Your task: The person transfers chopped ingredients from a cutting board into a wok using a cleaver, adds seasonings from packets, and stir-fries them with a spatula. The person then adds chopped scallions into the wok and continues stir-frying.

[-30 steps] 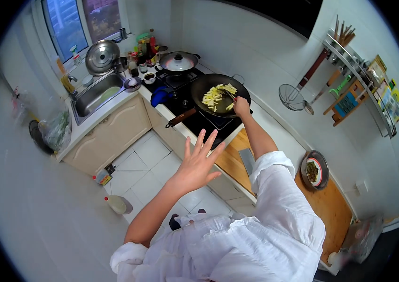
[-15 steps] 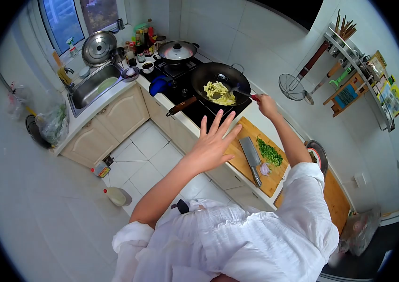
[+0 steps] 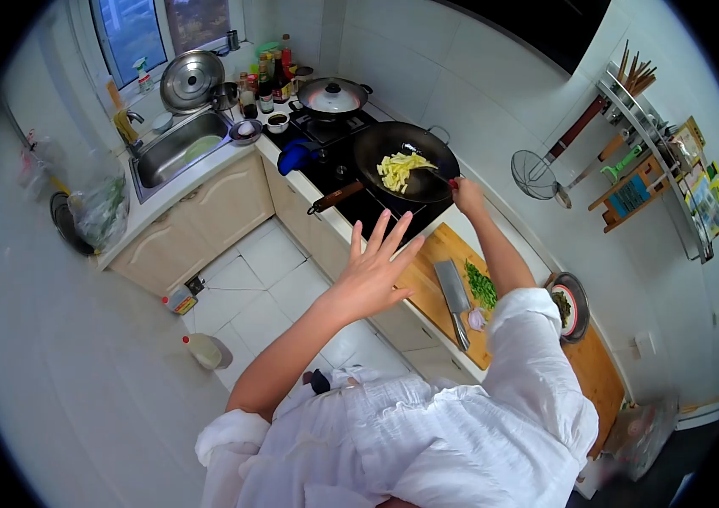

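My right hand (image 3: 467, 196) is closed around the handle of a spatula (image 3: 441, 177), whose head reaches into a dark wok (image 3: 369, 146). Pale yellow cut strips of food (image 3: 402, 171) lie bunched in the wok, left of the spatula. The wok's wooden handle (image 3: 336, 196) points toward the counter's front edge. My left hand (image 3: 374, 273) hovers with fingers spread, holding nothing, in front of the stove and near the cutting board (image 3: 425, 286). On that board are a cleaver (image 3: 451, 286), chopped greens (image 3: 481, 285) and a purplish-white piece (image 3: 477, 319), perhaps onion or shallot.
A lidded pan (image 3: 329, 99) sits on the back burner beside several bottles (image 3: 266, 89). The sink (image 3: 156, 165) is at the left. A strainer (image 3: 534, 173) hangs from the wall rack (image 3: 664, 161). At right stands a bowl (image 3: 581, 326). Jugs (image 3: 203, 350) stand on the floor.
The yellow strips are bunched more tightly together in the wok, and the spatula has shifted within it. My left hand stays spread. The whole view has shifted slightly.
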Demonstrator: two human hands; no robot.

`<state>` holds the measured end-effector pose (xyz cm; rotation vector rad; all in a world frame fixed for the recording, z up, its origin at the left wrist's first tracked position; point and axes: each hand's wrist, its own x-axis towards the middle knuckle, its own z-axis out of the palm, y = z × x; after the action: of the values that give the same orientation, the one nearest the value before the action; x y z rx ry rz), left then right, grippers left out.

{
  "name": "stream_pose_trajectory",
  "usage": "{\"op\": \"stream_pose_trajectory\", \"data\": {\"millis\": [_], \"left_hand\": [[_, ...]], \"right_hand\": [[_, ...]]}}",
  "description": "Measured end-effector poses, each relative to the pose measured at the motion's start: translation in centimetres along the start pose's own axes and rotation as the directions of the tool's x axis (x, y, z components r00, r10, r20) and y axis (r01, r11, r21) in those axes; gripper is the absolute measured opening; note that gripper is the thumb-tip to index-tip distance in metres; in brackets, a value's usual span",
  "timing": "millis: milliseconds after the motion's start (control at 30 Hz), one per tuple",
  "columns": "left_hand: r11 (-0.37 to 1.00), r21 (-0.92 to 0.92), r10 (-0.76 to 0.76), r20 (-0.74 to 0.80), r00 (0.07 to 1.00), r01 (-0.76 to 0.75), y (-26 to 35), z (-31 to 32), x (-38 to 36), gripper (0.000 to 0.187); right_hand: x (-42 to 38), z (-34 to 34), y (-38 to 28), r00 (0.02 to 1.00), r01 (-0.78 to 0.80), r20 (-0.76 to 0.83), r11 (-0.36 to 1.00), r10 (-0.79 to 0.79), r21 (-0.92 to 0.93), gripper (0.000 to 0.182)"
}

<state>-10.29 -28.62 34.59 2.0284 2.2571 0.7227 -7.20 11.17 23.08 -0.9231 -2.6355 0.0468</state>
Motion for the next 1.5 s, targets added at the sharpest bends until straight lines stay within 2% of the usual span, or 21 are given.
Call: {"op": "stream_pose_trajectory", "data": {"millis": [67,133,200,267,300,333,400,500,667,767,800,867,933,1033,1133,1333,1400,1433,1500], "left_hand": [[0.999,0.014,-0.033,0.012,0.999,0.033,-0.3,-0.4,-0.5,0.076],[0.998,0.020,-0.067,0.009,0.998,0.066,-0.6,-0.3,-1.0,0.077],[0.997,0.032,-0.069,0.000,0.998,0.069,-0.9,-0.5,-1.4,0.077],[0.997,0.041,-0.061,-0.007,0.998,0.061,-0.9,-0.7,-1.6,0.077],[0.998,0.036,-0.060,-0.016,0.998,0.060,-0.8,-0.7,-1.5,0.077],[0.998,0.029,-0.058,-0.024,0.998,0.059,-0.8,-0.7,-1.4,0.077],[0.999,0.023,-0.038,-0.024,0.999,0.038,-0.7,-0.6,-1.0,0.078],[1.000,0.001,0.011,-0.025,1.000,-0.011,-0.2,-0.3,-0.5,0.078],[0.996,-0.046,0.081,-0.018,0.997,-0.082,0.6,0.6,0.6,0.079],[0.991,-0.038,0.126,-0.009,0.992,-0.126,1.2,0.9,1.2,0.080],[0.989,-0.052,0.139,-0.009,0.990,-0.139,1.3,1.0,1.3,0.080],[0.984,-0.065,0.168,-0.011,0.986,-0.168,1.5,1.3,1.6,0.081],[0.985,-0.088,0.152,0.013,0.988,-0.150,1.7,1.5,1.6,0.082],[0.986,-0.088,0.150,0.057,0.987,-0.145,1.5,1.6,1.2,0.083],[0.984,-0.076,0.168,0.073,0.983,-0.163,0.8,1.7,0.8,0.083],[0.987,-0.117,0.122,0.109,0.987,-0.110,0.4,2.0,0.2,0.082],[0.985,-0.133,0.127,0.115,0.985,-0.111,0.7,2.5,0.3,0.086],[0.980,-0.144,0.157,0.104,0.982,-0.141,0.7,2.8,0.4,0.087],[0.975,-0.149,0.181,0.104,0.978,-0.165,0.6,3.2,0.4,0.087]], "right_hand": [[2.1,2.0,-1.5,0.999,-0.049,0.004,0.998,0.049,0.030,0.016],[3.2,2.9,-3.4,0.993,-0.113,-0.010,0.983,0.116,0.147,0.019],[3.3,2.8,-4.3,0.987,-0.160,0.064,0.961,0.149,0.227,0.022],[2.6,1.8,-4.3,0.999,0.006,0.050,0.969,-0.019,0.247,0.027],[1.4,-0.8,-5.1,0.978,-0.116,0.202,0.935,0.049,0.336,0.029],[1.1,-0.7,-4.0,0.978,-0.122,0.203,0.935,0.056,0.332,0.029],[-0.1,-1.8,-1.5,0.984,0.164,0.054,0.978,-0.173,0.130,0.029],[-2.7,-4.8,0.6,0.986,0.149,0.052,0.979,-0.158,0.137,0.025],[-8.5,-10.9,0.3,0.987,0.138,0.058,0.974,-0.151,0.179,0.022],[-10.8,-11.3,-1.3,0.988,0.084,0.113,0.979,-0.106,0.184,0.022],[-11.1,-10.4,-1.3,0.984,0.150,0.065,0.970,-0.165,0.193,0.022],[-11.4,-7.8,-1.8,0.995,0.084,0.045,0.977,-0.094,0.194,0.024],[-11.3,-4.3,-1.7,0.997,0.082,-0.024,0.978,-0.079,0.193,0.025],[-11.8,-1.7,-3.2,0.992,-0.006,-0.122,0.980,0.031,0.199,0.025],[-12.5,-2.0,-4.0,0.988,-0.082,-0.109,0.964,0.113,0.254,0.022],[-14.1,-1.6,-5.2,0.937,-0.146,-0.253,0.929,0.239,0.340,0.028],[-13.6,1.2,-4.8,0.916,-0.081,-0.344,0.936,0.205,0.342,0.031],[-13.6,1.3,-5.5,0.918,-0.129,-0.311,0.929,0.245,0.347,0.032],[-13.3,1.8,-5.8,0.922,-0.130,-0.299,0.924,0.246,0.361,0.031]]}}
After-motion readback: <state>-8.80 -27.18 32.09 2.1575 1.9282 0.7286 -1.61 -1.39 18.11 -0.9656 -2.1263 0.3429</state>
